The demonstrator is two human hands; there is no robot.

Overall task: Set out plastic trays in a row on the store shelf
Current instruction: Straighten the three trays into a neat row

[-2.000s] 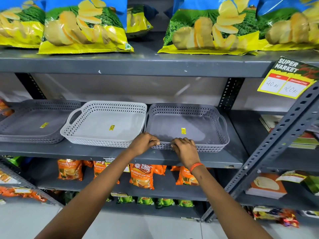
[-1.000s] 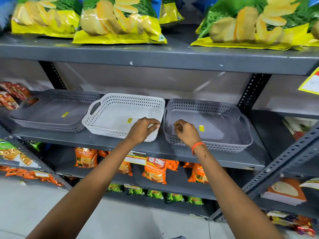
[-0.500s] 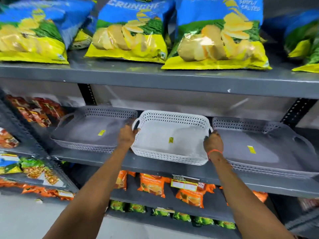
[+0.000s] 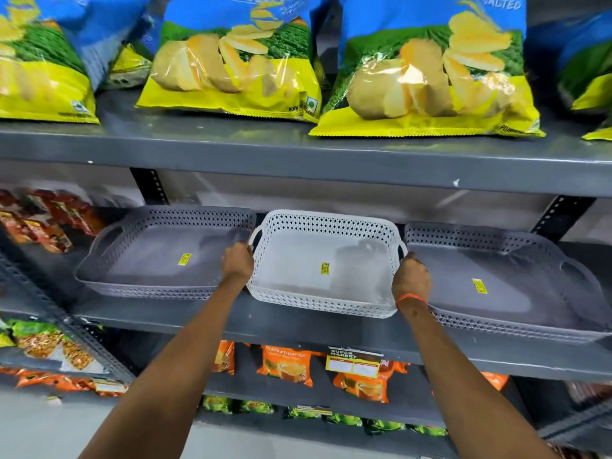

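Fingers [image 4: 249,250] of both hands clenched on white tray [image 4: 326,294] handles, tray between them.

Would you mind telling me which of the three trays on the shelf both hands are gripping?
The white tray in the middle, held by the left hand and right hand; the two neighbours are grey and untouched.

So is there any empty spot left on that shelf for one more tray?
Not really. The left grey tray, white tray and right grey tray sit nearly side by side, with the left hand and right hand filling the gaps. Bare shelf shows only as the strip in front, and a small patch left of the left grey tray.
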